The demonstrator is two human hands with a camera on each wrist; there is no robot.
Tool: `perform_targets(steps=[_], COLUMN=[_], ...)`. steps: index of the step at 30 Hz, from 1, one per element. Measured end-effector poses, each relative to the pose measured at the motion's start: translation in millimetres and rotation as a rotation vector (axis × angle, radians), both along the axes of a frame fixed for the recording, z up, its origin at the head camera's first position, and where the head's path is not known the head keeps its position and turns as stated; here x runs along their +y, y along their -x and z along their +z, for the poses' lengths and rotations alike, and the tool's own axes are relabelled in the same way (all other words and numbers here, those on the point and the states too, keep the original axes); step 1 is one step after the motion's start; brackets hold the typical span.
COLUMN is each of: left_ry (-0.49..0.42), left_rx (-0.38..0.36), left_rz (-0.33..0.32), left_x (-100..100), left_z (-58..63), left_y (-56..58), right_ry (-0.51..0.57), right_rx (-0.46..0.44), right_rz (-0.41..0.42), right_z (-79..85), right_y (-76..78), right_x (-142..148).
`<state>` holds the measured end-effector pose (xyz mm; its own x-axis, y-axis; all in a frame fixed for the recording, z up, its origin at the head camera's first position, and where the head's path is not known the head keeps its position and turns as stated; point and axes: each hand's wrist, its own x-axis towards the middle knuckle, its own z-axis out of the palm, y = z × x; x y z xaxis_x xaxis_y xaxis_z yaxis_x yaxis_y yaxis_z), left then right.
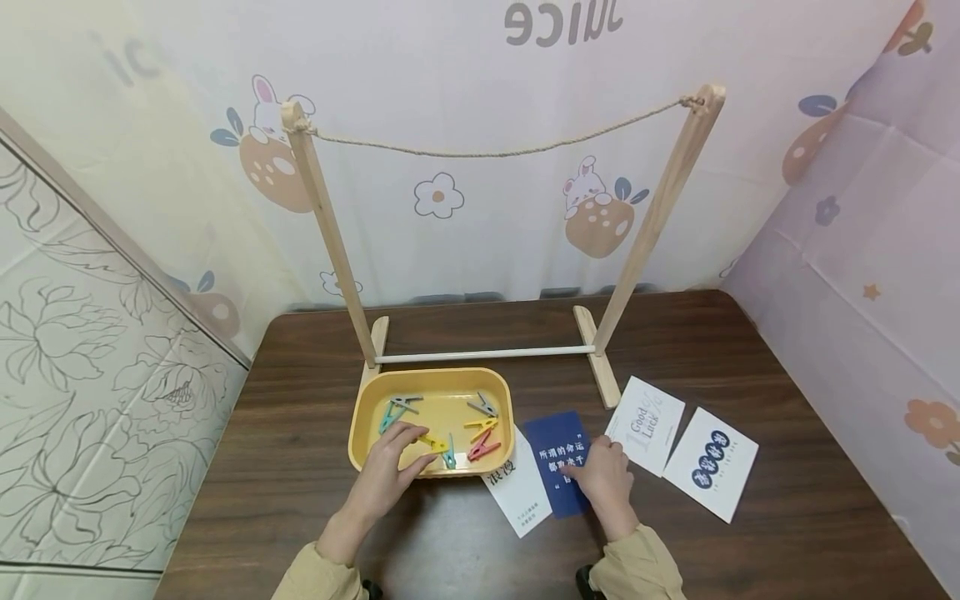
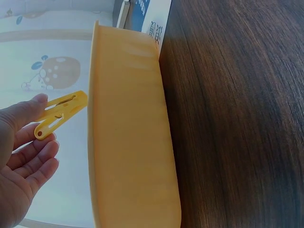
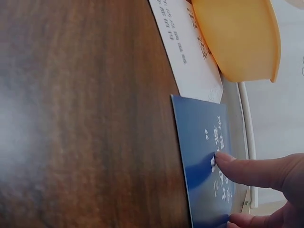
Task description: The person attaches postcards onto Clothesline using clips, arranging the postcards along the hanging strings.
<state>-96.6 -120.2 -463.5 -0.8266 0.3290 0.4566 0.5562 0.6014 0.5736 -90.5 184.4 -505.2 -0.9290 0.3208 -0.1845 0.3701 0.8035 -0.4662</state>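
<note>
My left hand (image 1: 388, 465) pinches a yellow clothespin (image 2: 64, 111) between thumb and index finger, over the near side of the yellow tray (image 1: 431, 375). Several more clothespins lie in that tray, among them a red one (image 1: 483, 447), a grey one (image 1: 482, 406) and a teal one (image 1: 449, 454). On the right, my right hand (image 1: 606, 479) touches a dark blue card (image 3: 202, 147) with white writing, which lies on the table. Its thumb rests on the card's face and its other fingers are near the card's right edge, apart from the thumb.
A white card (image 1: 525, 500) lies partly beside the tray, touching the blue card. Two white cards, a "Good Luck" card (image 1: 645, 425) and one with dark round characters (image 1: 712, 467), lie farther right. Behind stands a wooden frame (image 1: 652, 217) with a rope (image 1: 487, 155) strung across.
</note>
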Motion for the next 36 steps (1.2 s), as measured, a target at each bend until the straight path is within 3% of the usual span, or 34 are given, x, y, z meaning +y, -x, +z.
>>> perform_targets(steps=[10, 20, 36], left_ry=[0.011, 0.000, 0.028], left_rx=[-0.017, -0.011, 0.043], left_rz=[0.011, -0.004, -0.026], left_x=[-0.4, -1.7, -6.5], left_z=[0.2, 3.5, 10.3], left_y=[0.5, 3.3, 6.4], right_ry=[0.068, 0.117, 0.236], right_rx=[-0.060, -0.003, 0.002], right_rz=[0.026, 0.123, 0.180], right_z=[-1.0, 2.5, 13.1], right_y=[5.9, 7.3, 12.4], right_x=[12.6, 24.6, 45.4])
